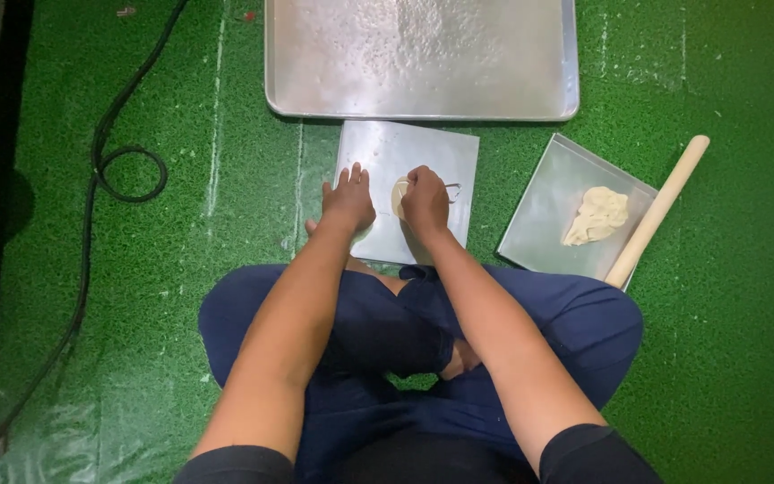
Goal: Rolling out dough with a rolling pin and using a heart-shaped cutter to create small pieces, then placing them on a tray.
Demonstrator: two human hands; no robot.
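Note:
I sit cross-legged on green turf in front of a small square metal plate point(378, 148). My left hand point(348, 198) rests flat on the plate's left side, fingers apart and pointing forward. My right hand point(425, 199) is closed on a small metal tool point(451, 189) and presses on a small flat round of pale dough point(399, 195) lying on the plate. Most of that dough round is hidden under the right hand.
A large metal baking tray point(423, 106) lies beyond the plate. To the right sits a small square tray point(548, 202) holding a lump of dough point(597, 215), with a wooden rolling pin point(659, 209) leaning across its right edge. A black cable point(111, 170) runs along the left.

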